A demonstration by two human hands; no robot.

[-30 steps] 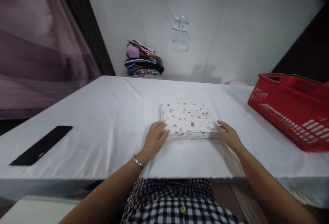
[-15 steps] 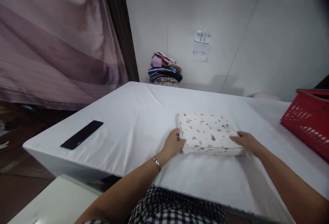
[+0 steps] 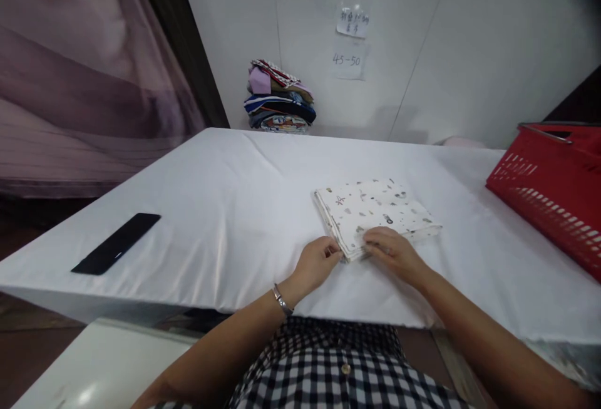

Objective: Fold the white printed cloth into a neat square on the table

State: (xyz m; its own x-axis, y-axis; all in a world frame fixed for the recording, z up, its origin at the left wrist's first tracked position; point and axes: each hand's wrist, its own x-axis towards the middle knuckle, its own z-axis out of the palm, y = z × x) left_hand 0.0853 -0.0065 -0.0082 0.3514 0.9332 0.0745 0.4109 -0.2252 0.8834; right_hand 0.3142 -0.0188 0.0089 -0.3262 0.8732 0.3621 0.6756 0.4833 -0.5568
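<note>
Your left hand (image 3: pixel 315 264) and right hand (image 3: pixel 393 252) meet at the near corner of the folded cloth (image 3: pixel 375 213), fingers pinched on its edge; it lies mid-counter (image 3: pixel 225 208), turned askew. A black phone (image 3: pixel 116 251) sits well to the left, a red basket (image 3: pixel 554 190) at the right, stacked clothes (image 3: pixel 278 106) by the wall.

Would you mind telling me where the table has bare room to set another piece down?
Widest free patch: between the black phone and the folded cloth. Another lies between the cloth and the red basket. The cloth's near corner is crowded: left hand and right hand meet there.
</note>
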